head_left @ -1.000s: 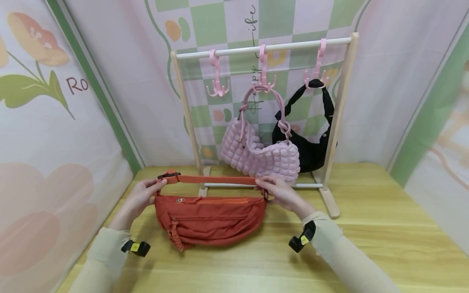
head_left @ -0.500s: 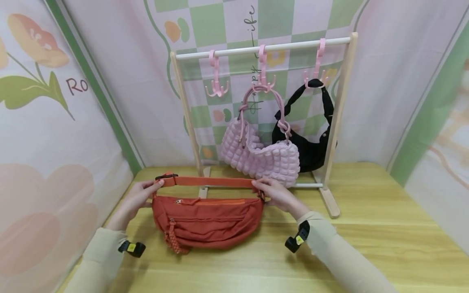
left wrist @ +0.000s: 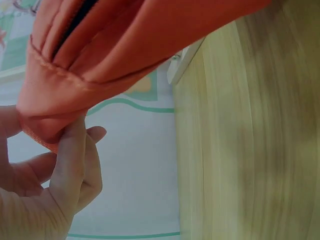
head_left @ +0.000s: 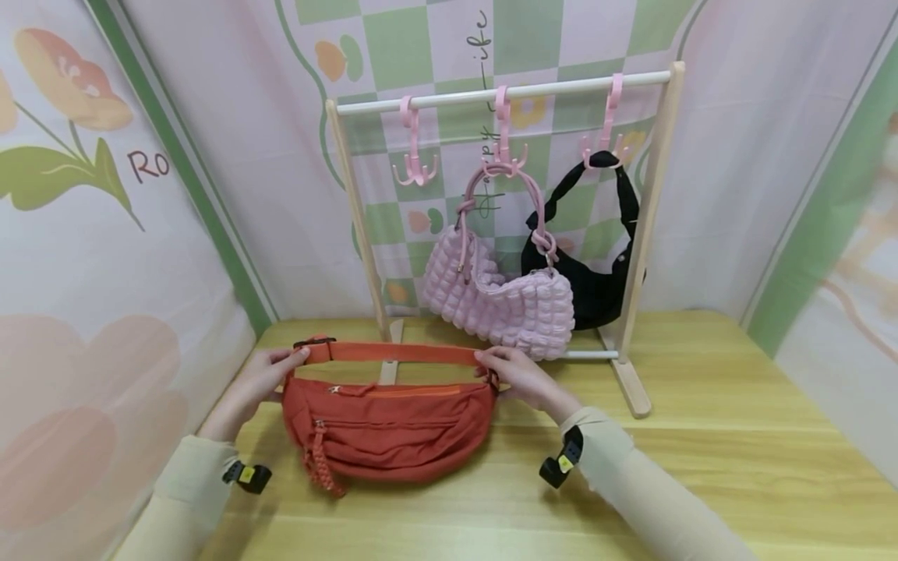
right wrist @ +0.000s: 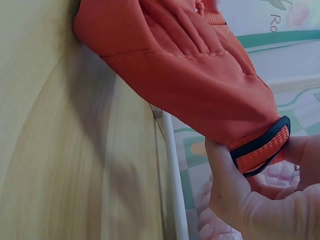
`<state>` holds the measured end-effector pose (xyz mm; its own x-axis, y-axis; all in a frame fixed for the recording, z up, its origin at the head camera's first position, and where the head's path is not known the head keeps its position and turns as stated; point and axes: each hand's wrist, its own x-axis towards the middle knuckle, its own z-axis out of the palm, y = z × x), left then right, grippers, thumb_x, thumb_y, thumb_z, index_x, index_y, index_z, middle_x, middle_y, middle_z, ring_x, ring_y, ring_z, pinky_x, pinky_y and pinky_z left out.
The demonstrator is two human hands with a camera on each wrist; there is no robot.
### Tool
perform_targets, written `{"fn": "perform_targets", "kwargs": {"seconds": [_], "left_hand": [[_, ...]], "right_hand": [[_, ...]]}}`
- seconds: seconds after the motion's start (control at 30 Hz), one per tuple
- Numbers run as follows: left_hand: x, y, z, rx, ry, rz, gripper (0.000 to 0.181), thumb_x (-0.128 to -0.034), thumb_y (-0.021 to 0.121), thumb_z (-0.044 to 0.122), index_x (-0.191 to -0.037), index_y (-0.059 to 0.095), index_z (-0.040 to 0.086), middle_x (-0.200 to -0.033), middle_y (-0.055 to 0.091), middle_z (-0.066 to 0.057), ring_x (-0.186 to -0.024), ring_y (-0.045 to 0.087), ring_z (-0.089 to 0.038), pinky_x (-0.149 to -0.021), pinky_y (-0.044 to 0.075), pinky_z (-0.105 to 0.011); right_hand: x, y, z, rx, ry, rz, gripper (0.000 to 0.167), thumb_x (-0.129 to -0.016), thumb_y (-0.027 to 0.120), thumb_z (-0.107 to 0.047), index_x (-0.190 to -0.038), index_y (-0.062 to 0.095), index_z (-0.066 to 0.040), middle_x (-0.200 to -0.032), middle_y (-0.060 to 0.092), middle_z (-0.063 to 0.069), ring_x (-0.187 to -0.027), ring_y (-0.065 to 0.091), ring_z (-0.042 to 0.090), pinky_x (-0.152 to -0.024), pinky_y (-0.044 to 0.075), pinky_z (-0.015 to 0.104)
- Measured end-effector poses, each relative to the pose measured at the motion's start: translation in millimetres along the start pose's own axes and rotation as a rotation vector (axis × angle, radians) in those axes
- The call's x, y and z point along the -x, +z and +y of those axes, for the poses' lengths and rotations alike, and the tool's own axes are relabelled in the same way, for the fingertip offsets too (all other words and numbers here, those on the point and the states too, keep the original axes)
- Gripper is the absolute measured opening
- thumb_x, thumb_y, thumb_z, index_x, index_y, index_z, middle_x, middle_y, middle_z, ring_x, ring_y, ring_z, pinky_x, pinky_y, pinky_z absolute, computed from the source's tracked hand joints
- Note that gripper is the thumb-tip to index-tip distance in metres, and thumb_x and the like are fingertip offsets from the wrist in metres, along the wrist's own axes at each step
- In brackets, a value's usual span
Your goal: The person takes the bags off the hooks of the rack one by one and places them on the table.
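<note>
Left hand pinches the left end of the red bag by the dark buckle; right hand grips the other end at the dark loop, with the strap nearly straight between them. Bag is over the table, in front of the rack, zips facing the person; cannot tell whether its bottom touches the wood. Judged best handling: both ends level, pull light and even, since uneven tension would likely twist the strap and let the soft pouch sag sideways
</note>
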<state>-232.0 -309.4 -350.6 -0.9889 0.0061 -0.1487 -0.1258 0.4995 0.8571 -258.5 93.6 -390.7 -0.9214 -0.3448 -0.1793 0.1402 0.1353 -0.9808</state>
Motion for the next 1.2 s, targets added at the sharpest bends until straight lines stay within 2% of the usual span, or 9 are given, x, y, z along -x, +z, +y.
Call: {"fn": "perform_targets", "kwargs": {"seconds": [0.1, 0.2, 0.3, 0.4, 0.5, 0.6, 0.73, 0.87, 1.2], "left_hand": [[-0.7, -1.7, -0.4, -0.023, 0.001, -0.006, 0.063, -0.0947, 0.048, 0.051, -0.123, 0.052, -0.005, -0.074, 0.045, 0.001, -0.067, 0.049, -0.007, -0.062, 0.056, -0.032], [-1.7, -3.4, -1.9, -0.031, 0.001, -0.011, 0.066, -0.0944, 0.048, 0.052, -0.129, 0.05, -0.004, -0.076, 0.048, 0.001, -0.066, 0.051, -0.007, -0.062, 0.056, -0.032], [-2.8, -4.2, -4.5, -0.026, -0.006, -0.014, 0.055, -0.0941, 0.049, 0.052, -0.109, 0.056, -0.001, -0.068, 0.043, 0.002, -0.062, 0.045, -0.008, -0.059, 0.054, -0.032], [-3.7, -4.1, -7.3, -0.014, -0.018, -0.014, 0.044, -0.0932, 0.051, 0.051, -0.081, 0.05, 0.009, -0.063, 0.038, 0.004, -0.059, 0.041, -0.009, -0.056, 0.052, -0.032], [-4.6, -3.6, -9.7, -0.007, -0.025, -0.015, 0.045, -0.093, 0.053, 0.05, -0.073, 0.045, 0.011, -0.066, 0.039, 0.002, -0.061, 0.041, -0.01, -0.056, 0.052, -0.033], [-7.4, -2.0, -13.4, -0.024, -0.03, -0.021, 0.047, -0.0932, 0.052, 0.05, -0.097, 0.059, 0.003, -0.082, 0.049, -0.004, -0.07, 0.047, -0.011, -0.062, 0.055, -0.033], [-11.7, 0.5, -19.7, -0.044, -0.047, -0.035, 0.069, -0.0939, 0.051, 0.05, -0.133, 0.046, -0.006, -0.113, 0.053, -0.019, -0.081, 0.055, -0.012, -0.069, 0.057, -0.034], [-13.5, 1.2, -25.4, -0.035, -0.057, -0.052, 0.07, -0.0946, 0.049, 0.05, -0.134, 0.044, -0.007, -0.125, 0.05, -0.028, -0.081, 0.06, -0.011, -0.071, 0.057, -0.033], [-17.3, 1.2, -35.0, -0.022, -0.07, -0.084, 0.074, -0.0964, 0.048, 0.046, -0.141, 0.033, -0.011, -0.131, 0.047, -0.031, -0.087, 0.061, -0.014, -0.078, 0.057, -0.037]], "right_hand": [[-0.9, 3, 2, 0.017, 0.004, -0.01, 0.046, -0.099, 0.048, -0.031, -0.125, 0.047, 0.006, -0.111, 0.06, 0.021, -0.077, 0.054, 0.01, -0.065, 0.053, 0.035], [-1.8, 5, 4, 0.027, 0.015, -0.019, 0.046, -0.099, 0.047, -0.03, -0.129, 0.046, 0.006, -0.114, 0.059, 0.024, -0.075, 0.054, 0.01, -0.063, 0.052, 0.034], [-2.2, 7, 6, 0.03, 0.021, -0.021, 0.045, -0.1, 0.046, -0.029, -0.129, 0.046, 0.005, -0.115, 0.059, 0.026, -0.073, 0.053, 0.01, -0.06, 0.05, 0.032], [-2.4, 8, 7, 0.032, 0.021, -0.021, 0.045, -0.1, 0.045, -0.029, -0.128, 0.046, 0.005, -0.112, 0.06, 0.024, -0.073, 0.054, 0.01, -0.059, 0.049, 0.03], [-3.1, 9, 8, 0.036, 0.026, -0.014, 0.043, -0.1, 0.044, -0.029, -0.126, 0.047, 0.005, -0.111, 0.061, 0.023, -0.073, 0.054, 0.01, -0.058, 0.048, 0.029], [-4.2, 9, 9, 0.031, 0.036, -0.003, 0.04, -0.1, 0.045, -0.03, -0.12, 0.049, 0.004, -0.108, 0.062, 0.021, -0.069, 0.053, 0.009, -0.058, 0.048, 0.029], [-5.0, 9, 11, 0.019, 0.044, 0.005, 0.035, -0.1, 0.047, -0.03, -0.111, 0.051, 0.003, -0.099, 0.063, 0.015, -0.064, 0.05, 0.007, -0.058, 0.05, 0.031], [-5.2, 8, 13, 0.041, 0.057, 0.005, 0.035, -0.099, 0.047, -0.029, -0.11, 0.052, 0.004, -0.097, 0.063, 0.014, -0.065, 0.051, 0.009, -0.061, 0.053, 0.034], [-7.2, 10, 15, 0.096, 0.085, -0.016, 0.03, -0.1, 0.045, -0.024, -0.109, 0.051, 0.004, -0.095, 0.062, 0.014, -0.062, 0.049, 0.008, -0.059, 0.053, 0.032]]}}
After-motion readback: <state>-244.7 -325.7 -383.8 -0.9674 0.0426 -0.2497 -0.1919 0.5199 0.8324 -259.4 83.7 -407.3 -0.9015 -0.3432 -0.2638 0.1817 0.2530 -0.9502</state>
